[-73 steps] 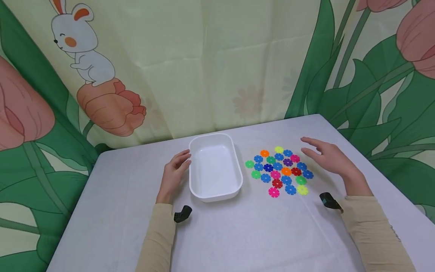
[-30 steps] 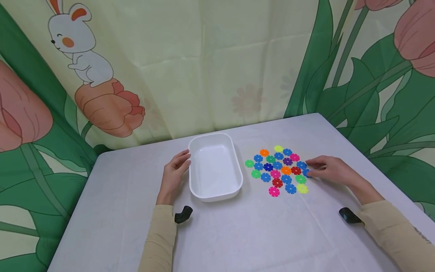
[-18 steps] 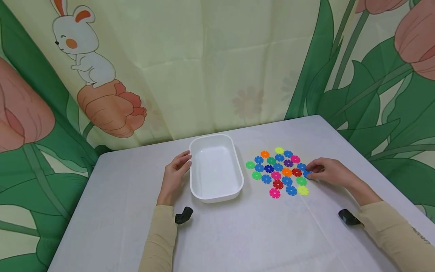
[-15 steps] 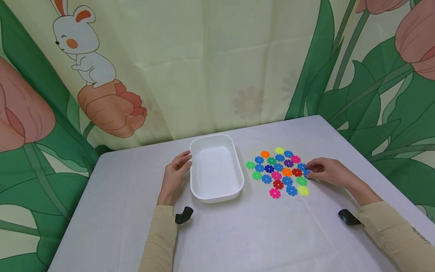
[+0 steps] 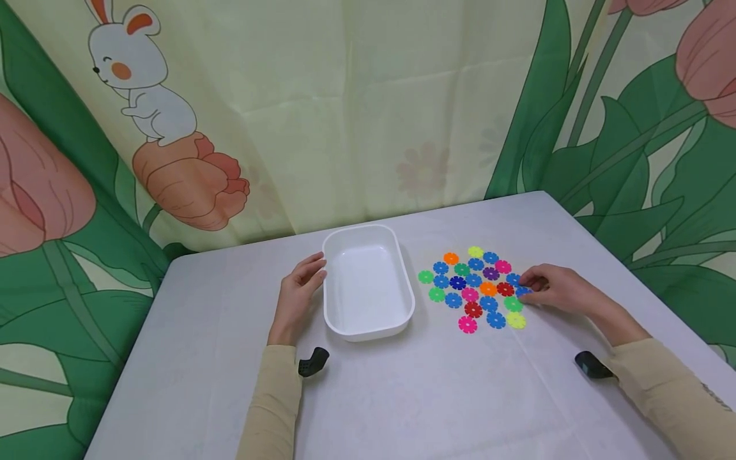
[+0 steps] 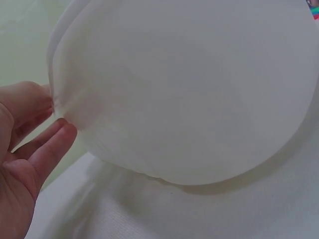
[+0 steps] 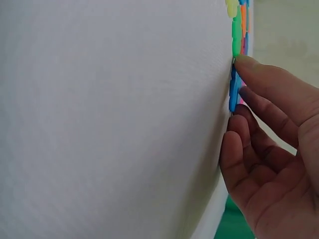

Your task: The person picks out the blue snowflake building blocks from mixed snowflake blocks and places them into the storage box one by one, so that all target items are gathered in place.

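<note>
In the head view a white rectangular plastic tray [image 5: 369, 329] stands on the table with nothing in it. My left hand [image 5: 295, 300] touches its left side with the fingertips; the left wrist view shows those fingers [image 6: 54, 145] against the outer wall. To the tray's right lies a loose patch of flat, notched snowflake discs [image 5: 473, 280] in blue, green, pink, red, orange, yellow and purple. At the patch's right edge my right hand [image 5: 554, 291] pinches a blue snowflake disc [image 7: 233, 92] between thumb and fingers, at table level. The hand partly hides that disc.
White cloth covers the table [image 5: 414, 396]. Behind it hangs a printed curtain [image 5: 368, 128] with a rabbit and tulips. A black wrist camera [image 5: 592, 365] sits at my right cuff, another black device [image 5: 313, 362] at the left.
My right hand has come down and left from above the table to the blue disc at the patch's right edge, and has stayed there for about a second. Left hand and tray keep their places.
</note>
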Action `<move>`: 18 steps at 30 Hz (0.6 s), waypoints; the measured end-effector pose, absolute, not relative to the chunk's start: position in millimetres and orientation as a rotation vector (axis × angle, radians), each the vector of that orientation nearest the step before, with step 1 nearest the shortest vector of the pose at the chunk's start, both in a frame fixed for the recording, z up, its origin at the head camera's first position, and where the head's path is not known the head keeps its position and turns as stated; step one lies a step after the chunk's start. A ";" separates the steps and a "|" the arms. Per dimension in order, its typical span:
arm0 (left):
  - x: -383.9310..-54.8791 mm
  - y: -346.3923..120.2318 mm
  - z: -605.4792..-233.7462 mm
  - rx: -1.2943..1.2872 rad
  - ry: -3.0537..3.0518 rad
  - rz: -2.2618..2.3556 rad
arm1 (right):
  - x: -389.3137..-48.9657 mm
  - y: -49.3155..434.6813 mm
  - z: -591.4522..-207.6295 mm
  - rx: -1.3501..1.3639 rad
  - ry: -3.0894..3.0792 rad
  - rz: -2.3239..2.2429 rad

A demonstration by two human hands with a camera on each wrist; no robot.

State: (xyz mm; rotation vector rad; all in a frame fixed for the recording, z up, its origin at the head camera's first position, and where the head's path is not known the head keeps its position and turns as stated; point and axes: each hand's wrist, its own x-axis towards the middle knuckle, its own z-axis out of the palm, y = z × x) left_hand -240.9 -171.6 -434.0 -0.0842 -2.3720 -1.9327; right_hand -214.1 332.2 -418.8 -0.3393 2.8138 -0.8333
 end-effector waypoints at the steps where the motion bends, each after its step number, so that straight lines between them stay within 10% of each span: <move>1: -241.2 -171.6 -433.5 -0.077 -2.376 -1.939 | -213.6 332.9 -418.4 -0.352 2.812 -0.834; 18: -244.9 -175.0 -444.9 -0.115 -2.358 -1.881 | -208.5 337.6 -414.6 -0.438 2.778 -0.826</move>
